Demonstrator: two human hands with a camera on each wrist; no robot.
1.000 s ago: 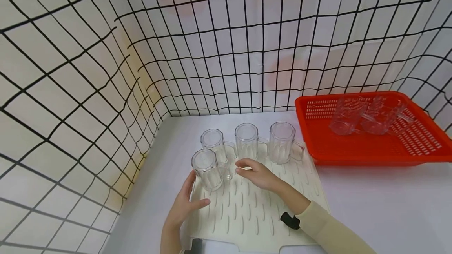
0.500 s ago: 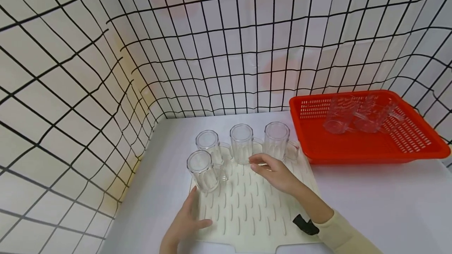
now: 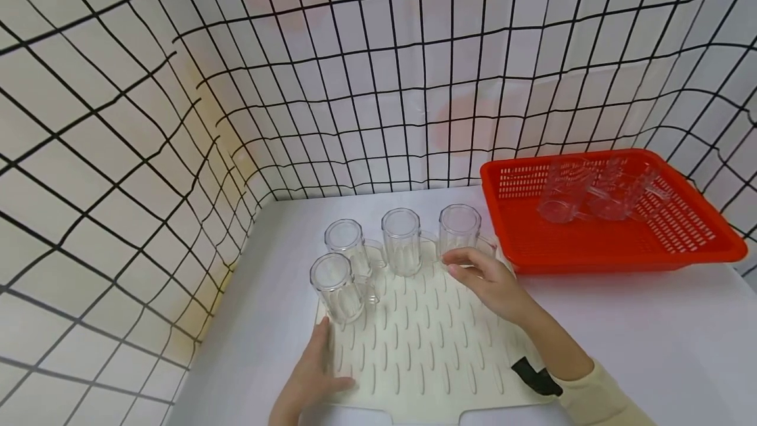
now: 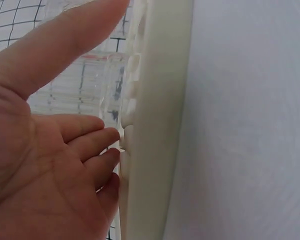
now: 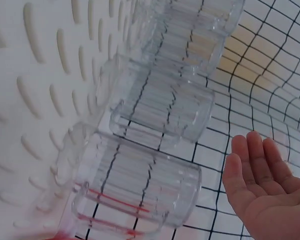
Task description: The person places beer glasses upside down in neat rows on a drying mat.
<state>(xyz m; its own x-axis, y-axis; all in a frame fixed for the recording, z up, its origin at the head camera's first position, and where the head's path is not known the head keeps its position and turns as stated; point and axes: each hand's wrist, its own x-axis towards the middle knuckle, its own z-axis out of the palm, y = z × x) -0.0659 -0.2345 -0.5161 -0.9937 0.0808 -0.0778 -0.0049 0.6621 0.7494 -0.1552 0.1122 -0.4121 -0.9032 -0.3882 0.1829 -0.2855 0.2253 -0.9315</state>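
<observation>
Several clear glass mugs stand upright on a cream ridged board (image 3: 414,354): a front-left mug (image 3: 342,294), a back-left mug (image 3: 355,245), a middle mug (image 3: 403,245) and a right mug (image 3: 459,225). Their handles point right. My left hand (image 3: 311,373) lies along the board's left edge, thumb spread, just below the front-left mug; in the left wrist view its fingertips meet the board's side (image 4: 162,100). My right hand (image 3: 491,288) hovers before the right mug with loosely bent fingers, overlapping its lower part. In the right wrist view its palm (image 5: 270,200) holds nothing.
A red plastic basket (image 3: 591,265) stands at the right, close to the board's back-right corner, with clear mugs (image 3: 562,192) lying in it. Black wire grid (image 3: 378,84) rises behind and along the left. A white table (image 3: 621,340) lies under everything.
My right hand has moved right, from near the front-left mug's handle to before the right mug. The left hand has drawn slightly down from the front-left mug. The view has shifted slightly.
</observation>
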